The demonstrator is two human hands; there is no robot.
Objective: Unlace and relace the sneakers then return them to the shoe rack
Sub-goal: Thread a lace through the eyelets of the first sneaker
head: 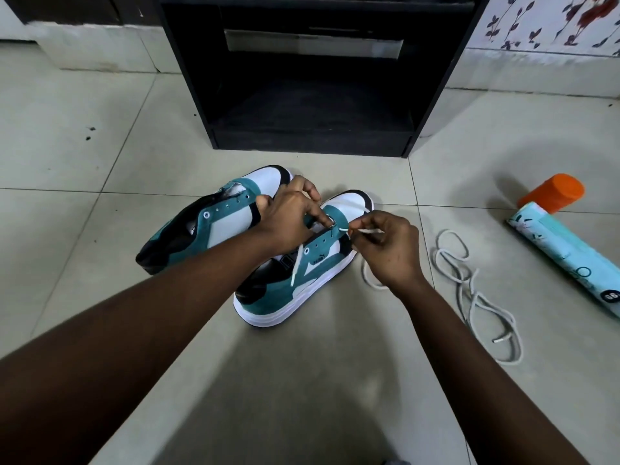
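Sneakers: two, left sneaker (214, 226), right sneaker (302, 276)
Laces: threaded lace (298, 263), loose lace (476, 290)
Hands: left hand (288, 219) gripping the right sneaker's eyelet flap; right hand (385, 246) pinching the threaded lace's tip

Head-height view, angled down, close.

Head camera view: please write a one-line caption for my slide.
Left hand steadies the right sneaker while right hand pinches its lace tip; loose lace lies nearby.

A home interior: tiled floor (100, 156), black shoe rack (315, 82), floral wallpaper (550, 21).
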